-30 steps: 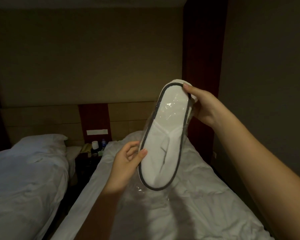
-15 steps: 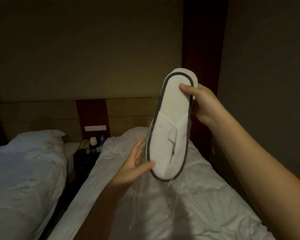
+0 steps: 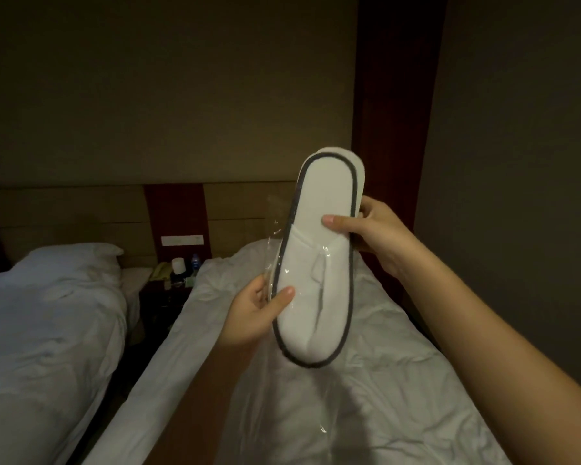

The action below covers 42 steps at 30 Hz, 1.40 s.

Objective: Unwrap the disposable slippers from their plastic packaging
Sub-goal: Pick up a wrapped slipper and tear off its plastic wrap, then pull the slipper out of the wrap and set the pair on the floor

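Note:
White disposable slippers with a dark trim are held upright in front of me, heel end up, one flat against the other. Their upper half sticks out bare above the clear plastic packaging, which still wraps the toe half and hangs loose below it. My right hand grips the slippers at mid-length from the right, thumb across the sole face. My left hand pinches the plastic at the lower left edge of the slippers.
Under my arms lies a bed with a rumpled white duvet. A second white bed stands to the left. Between them a dark nightstand carries a phone, a cup and a bottle. A dark wall closes the right side.
The slippers have slid further up out of the plastic. My right hand has shifted from the heel tip down to the slippers' middle. My left hand keeps hold of the plastic lower down.

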Available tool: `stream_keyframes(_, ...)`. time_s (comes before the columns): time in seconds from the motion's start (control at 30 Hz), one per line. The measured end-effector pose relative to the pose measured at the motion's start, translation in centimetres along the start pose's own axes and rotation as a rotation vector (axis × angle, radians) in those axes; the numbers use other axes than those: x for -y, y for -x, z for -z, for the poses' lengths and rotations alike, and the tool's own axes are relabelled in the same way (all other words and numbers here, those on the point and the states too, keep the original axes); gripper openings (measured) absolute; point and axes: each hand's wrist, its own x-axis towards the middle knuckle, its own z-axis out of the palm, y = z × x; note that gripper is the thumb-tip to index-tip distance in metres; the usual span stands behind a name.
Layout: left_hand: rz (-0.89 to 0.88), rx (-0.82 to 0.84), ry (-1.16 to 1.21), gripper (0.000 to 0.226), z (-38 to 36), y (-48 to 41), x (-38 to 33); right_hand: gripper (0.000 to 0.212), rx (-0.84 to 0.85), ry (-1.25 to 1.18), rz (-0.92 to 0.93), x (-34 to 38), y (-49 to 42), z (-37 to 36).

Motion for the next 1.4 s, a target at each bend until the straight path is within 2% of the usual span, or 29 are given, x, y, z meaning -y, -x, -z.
stream_keyframes(0.1,0.148,0.104,-0.024,0.047,0.6,0.4,1.9,0.050,-0.092,-0.133,0.067,0.3,-0.5,0.8)
stream_keyframes(0.17,0.227,0.153,0.006,0.075,0.9,0.2,2.4,0.050,-0.084,-0.113,0.082,-0.1,-0.3,0.8)
stream_keyframes(0.2,0.238,0.138,0.045,0.080,1.0,-0.1,2.4,0.050,-0.079,-0.087,0.077,-0.6,-0.2,0.6)
stream_keyframes(0.27,0.233,0.111,0.071,0.066,1.1,-0.6,1.8,0.049,-0.078,-0.076,0.054,-2.1,0.2,0.0)
stream_keyframes(0.37,0.186,0.127,-0.152,0.045,0.9,-0.1,2.4,0.040,-0.110,-0.122,0.014,-5.4,1.2,-1.2)
stream_keyframes(0.47,0.253,0.052,-0.176,0.030,0.5,1.9,5.4,0.031,-0.101,-0.108,-0.061,-9.7,2.4,-2.0)
stream_keyframes(0.63,0.418,0.008,-0.144,0.030,1.0,4.7,11.6,0.045,0.049,-0.032,-0.300,-18.3,6.0,-1.8)
stream_keyframes(0.77,0.510,0.029,-0.175,0.022,1.3,6.6,16.4,0.048,0.073,-0.053,-0.438,-24.4,9.1,-1.3)
stream_keyframes(0.87,0.583,0.072,-0.234,0.029,1.3,7.9,19.3,0.041,0.066,-0.078,-0.497,-27.6,10.6,-1.2)
stream_keyframes(0.97,0.642,0.107,-0.272,0.033,1.0,8.9,22.0,0.043,-0.016,-0.078,-0.549,-30.4,11.9,-1.2)
stream_keyframes(1.03,0.699,0.131,-0.260,0.025,1.0,9.5,24.0,0.047,-0.082,-0.048,-0.588,-31.9,12.7,-1.0)
stream_keyframes(1.1,0.828,0.062,-0.153,0.012,1.2,10.6,26.3,0.047,-0.155,-0.007,-0.603,-33.2,13.5,-0.9)
stream_keyframes(1.23,1.113,-0.124,-0.086,0.021,2.0,14.8,31.0,0.043,-0.385,-0.002,-0.581,-34.5,14.9,-0.6)
stream_keyframes(1.3,1.178,-0.157,-0.140,0.020,1.8,16.4,32.6,0.040,-0.472,-0.027,-0.543,-34.6,15.3,0.1)
stream_keyframes(1.4,1.180,-0.146,-0.198,0.020,0.7,16.1,34.5,0.036,-0.569,-0.004,-0.489,-34.7,16.0,1.8)
